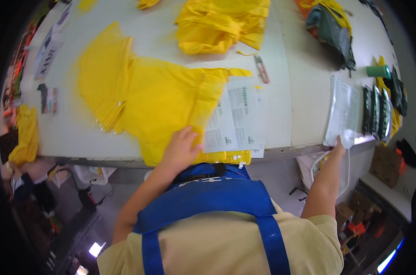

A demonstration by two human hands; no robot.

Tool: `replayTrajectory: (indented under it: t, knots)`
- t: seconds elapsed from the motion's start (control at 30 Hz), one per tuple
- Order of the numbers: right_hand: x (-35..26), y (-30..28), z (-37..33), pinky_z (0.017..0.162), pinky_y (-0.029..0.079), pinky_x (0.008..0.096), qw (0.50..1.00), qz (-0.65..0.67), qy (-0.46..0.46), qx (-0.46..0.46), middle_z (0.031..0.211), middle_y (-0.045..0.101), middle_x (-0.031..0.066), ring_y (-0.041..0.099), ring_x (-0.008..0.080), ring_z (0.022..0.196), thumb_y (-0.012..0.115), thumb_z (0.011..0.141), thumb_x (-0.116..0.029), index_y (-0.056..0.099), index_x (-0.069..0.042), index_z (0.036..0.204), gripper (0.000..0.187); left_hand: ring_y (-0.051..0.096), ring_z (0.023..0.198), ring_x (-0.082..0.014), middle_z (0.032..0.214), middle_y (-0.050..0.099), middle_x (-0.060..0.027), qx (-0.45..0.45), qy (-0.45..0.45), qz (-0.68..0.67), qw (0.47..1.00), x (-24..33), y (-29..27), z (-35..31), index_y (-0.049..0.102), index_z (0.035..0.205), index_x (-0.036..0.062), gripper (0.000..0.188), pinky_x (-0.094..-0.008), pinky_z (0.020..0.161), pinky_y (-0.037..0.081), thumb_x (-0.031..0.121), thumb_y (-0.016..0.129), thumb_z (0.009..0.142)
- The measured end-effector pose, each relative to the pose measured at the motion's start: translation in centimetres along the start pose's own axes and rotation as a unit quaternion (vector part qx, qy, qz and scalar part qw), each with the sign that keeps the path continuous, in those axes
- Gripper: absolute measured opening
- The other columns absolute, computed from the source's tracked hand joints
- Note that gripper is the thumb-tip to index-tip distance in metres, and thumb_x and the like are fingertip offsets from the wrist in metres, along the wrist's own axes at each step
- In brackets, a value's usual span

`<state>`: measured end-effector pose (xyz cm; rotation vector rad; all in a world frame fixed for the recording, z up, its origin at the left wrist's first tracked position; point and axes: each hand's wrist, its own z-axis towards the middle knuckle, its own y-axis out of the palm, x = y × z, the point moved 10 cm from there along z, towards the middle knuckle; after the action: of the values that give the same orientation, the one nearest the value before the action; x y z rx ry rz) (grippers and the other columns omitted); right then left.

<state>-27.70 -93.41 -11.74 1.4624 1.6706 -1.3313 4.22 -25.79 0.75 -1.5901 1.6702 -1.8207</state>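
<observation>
My left hand (183, 149) lies on a folded yellow garment (166, 98), its fingers resting on the cloth near the table's front edge. Printed clear-and-white plastic bags (233, 117) lie partly under the garment's right side. My right arm stretches far to the right, where my right hand (340, 144) touches the near edge of a stack of printed white sheets or bags (343, 110). That hand's fingers are mostly hidden and small, so their grip does not show. More folded yellow pieces (105, 80) overlap the garment on its left.
Red-handled thread snips (261, 68) lie beyond the bags. A bunched yellow garment (219, 27) sits at the far middle. Several dark packets (377, 112), a green cylinder (378, 71) and a grey-and-yellow bundle (329, 34) occupy the right side. Another person's arm (17, 172) shows at left.
</observation>
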Motion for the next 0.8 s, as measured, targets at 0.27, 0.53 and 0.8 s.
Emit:
replayTrajectory:
  t: [0.27,0.53,0.8]
  knots:
    - [-2.0,-5.3,0.4,0.056,0.049,0.0329,0.956,-0.258,-0.043,0.130,0.072,0.064,0.0088,0.061,0.0221,0.067,0.078,0.073,-0.020,0.069,-0.006,0.082,0.018,0.051,0.101,-0.0368,0.111,0.052,-0.0178,0.141,-0.086,0.053,0.985,-2.9,-2.8,3.1,0.056,0.107,0.0056,0.034,-0.0439,0.086,0.044,0.018,0.067,0.077]
    - [-2.5,-6.7,3.9,0.058,0.049,0.0288,0.983,-0.122,-0.105,0.088,0.071,0.067,0.0121,0.063,0.0150,0.056,0.066,0.080,-0.025,0.066,-0.004,0.106,0.033,0.054,0.085,-0.0337,0.083,0.057,-0.0140,0.133,-0.072,0.016,0.988,-5.2,-1.6,4.3,0.054,0.087,0.0045,0.012,-0.0434,0.073,0.044,0.007,0.061,0.078]
    - [-10.4,-5.3,-9.4,0.063,0.052,0.0278,0.886,-0.335,-0.259,0.188,0.093,0.062,0.0088,0.062,0.0192,0.082,0.061,0.083,-0.014,0.060,-0.001,0.106,0.026,0.056,0.069,-0.0309,0.077,0.055,-0.0147,0.157,-0.100,-0.102,0.977,-4.8,-3.3,3.8,0.050,0.083,0.0018,0.009,-0.0377,0.062,0.045,0.004,0.059,0.080]
